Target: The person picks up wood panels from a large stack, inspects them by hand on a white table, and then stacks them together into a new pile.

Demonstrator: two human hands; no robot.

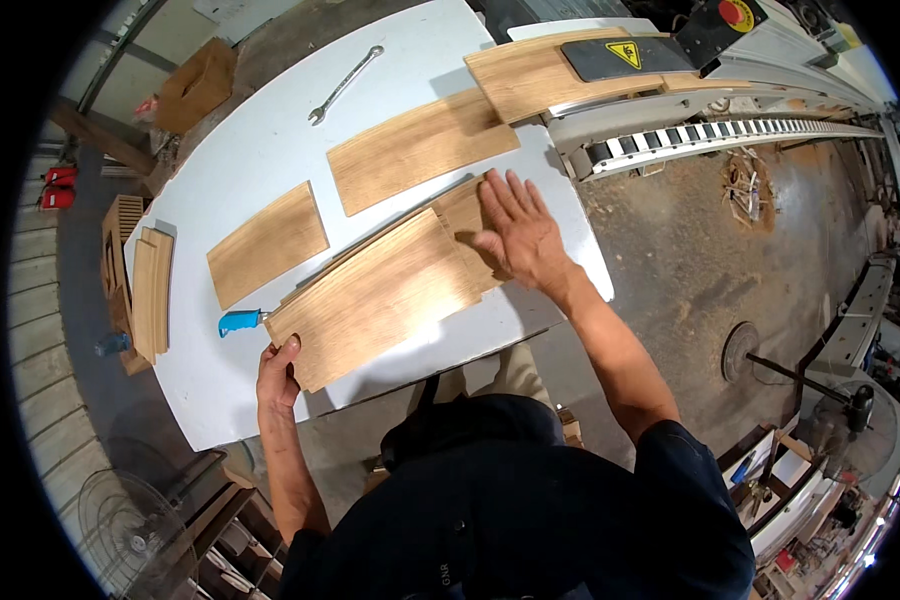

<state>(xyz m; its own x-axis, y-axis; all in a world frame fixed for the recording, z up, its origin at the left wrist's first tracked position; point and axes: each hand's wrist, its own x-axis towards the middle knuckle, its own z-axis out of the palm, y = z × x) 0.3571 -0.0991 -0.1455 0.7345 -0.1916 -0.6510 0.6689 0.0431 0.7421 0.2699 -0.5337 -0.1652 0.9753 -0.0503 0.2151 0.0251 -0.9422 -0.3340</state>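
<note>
My two hands are well apart, one at each end of the overlapped wood-grain planks (pixel 380 300) lying slantwise near my edge of the white table (pixel 260 150). My left hand (pixel 278 375) is clamped on their near left corner, thumb on top, the other fingers mostly hidden beneath. My right hand (pixel 518 230) is spread palm down at the other end, over a darker plank (pixel 452 212) that sticks out from under the lighter ones; I cannot tell how firmly it presses. A blue-handled tool (pixel 238 321) lies just beside the left end of the planks. Beyond them lie a short plank (pixel 267 245) on the left and a longer plank (pixel 410 150) on the right, and past those a steel wrench (pixel 347 85) rests at a slant. A stack of narrow boards (pixel 150 292) sits along the table's left edge. At the far right, another plank (pixel 515 75) runs under the machine's dark guard plate (pixel 600 62), which bears a yellow warning triangle (pixel 625 54), with a roller conveyor (pixel 730 133) alongside
</note>
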